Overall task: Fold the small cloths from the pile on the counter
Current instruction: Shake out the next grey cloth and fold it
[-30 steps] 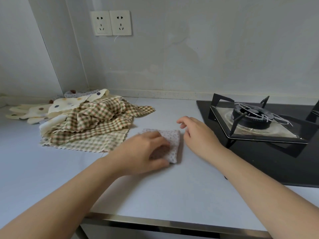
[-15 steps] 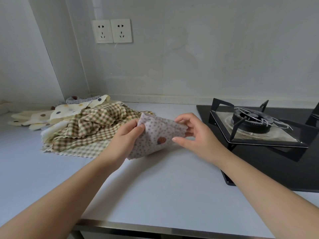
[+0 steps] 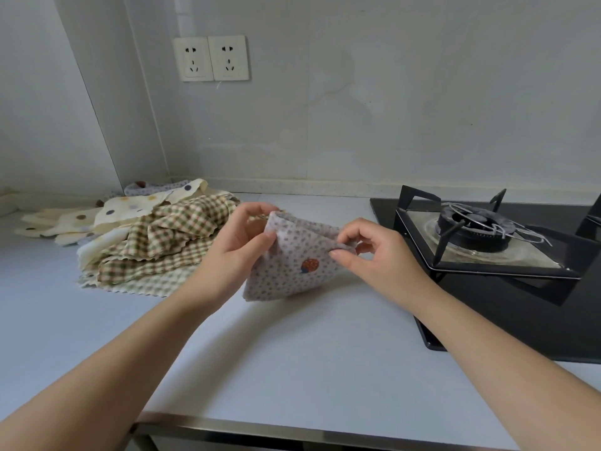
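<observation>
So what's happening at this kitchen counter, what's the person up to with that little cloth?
A person is working through some small cloths. Their left hand and right hand each pinch an upper end of a small dotted cloth, holding it up over the counter. It hangs loose, not yet folded flat. A pile of checked and spotted cloths lies rumpled to the left, and a gas stove sits to the right.

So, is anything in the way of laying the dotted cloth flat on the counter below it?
Nothing visible. The left hand and right hand pinch the dotted cloth over bare counter; the cloth pile lies left of it, the stove right.
</observation>
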Available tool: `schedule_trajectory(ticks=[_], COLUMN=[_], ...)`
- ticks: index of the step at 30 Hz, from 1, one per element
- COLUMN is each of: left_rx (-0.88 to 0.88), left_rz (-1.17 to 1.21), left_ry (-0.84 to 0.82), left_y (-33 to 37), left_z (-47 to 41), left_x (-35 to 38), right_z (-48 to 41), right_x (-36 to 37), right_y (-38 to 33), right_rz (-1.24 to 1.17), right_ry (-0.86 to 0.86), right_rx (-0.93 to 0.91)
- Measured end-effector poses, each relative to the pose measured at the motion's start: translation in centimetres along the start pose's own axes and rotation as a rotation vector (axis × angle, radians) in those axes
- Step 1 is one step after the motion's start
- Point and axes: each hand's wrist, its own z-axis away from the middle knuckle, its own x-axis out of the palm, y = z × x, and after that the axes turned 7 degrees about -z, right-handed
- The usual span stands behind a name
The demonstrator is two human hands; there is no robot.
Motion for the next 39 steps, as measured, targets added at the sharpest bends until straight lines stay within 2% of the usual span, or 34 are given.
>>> schedule_trajectory(ticks=[2, 6, 8, 12, 16, 22, 27, 30, 34, 39], left_rx=[0.119, 0.344, 0.398, 0.489, 0.607, 0.732, 0.722, 0.731, 0.775, 0.742], left_rz=[-0.089, -0.659, -0.838, -1.051, -1.238, -1.345, -1.335, -1.321, -1.37, -1.386], left_ry=[-0.032, -0.115, -0.166, -0.167, -0.154, -0.211, -0.192, -0.189, -0.203, -0.214], left_y=[0.6, 1.9, 2.3, 2.6, 3.5, 3.9, 4.1, 4.2, 4.1, 4.1], left_z=[-0.2, -0.4, -0.4, -0.2, -0.2, -0.2, -0.2, -0.3, -0.4, -0.5], left_x=[-0.7, -1.9, -2.0, -1.4, -1.4, -1.6, -1.6, -1.9, -1.8, -1.9], right_z=[0.0, 0.0, 0.0, 0.0, -0.1, -0.3, 0.0, -0.2, 0.0, -0.1], right_x=[0.0, 0.1, 0.2, -0.1, -0.5, -0.8, -0.6, -0.8, -0.7, -0.5], right_y=[-0.3, -0.5, -0.6, -0.8, -1.1, -1.3, -1.8, -1.9, -1.7, -1.7], right_rz=[-0.011, -0.028, -0.029, 0.03, 0.202, 0.306, 0.206, 0.131, 0.15, 0.167], right_ry=[-0.003, -0.01, -0.014, 0.016, 0.046, 0.038, 0.083, 0.042, -0.103, -0.062], right_rx=[-0.023, -0.051, -0.063, -0.162, -0.269, -0.383, -0.317, -0.319, -0.263, -0.23])
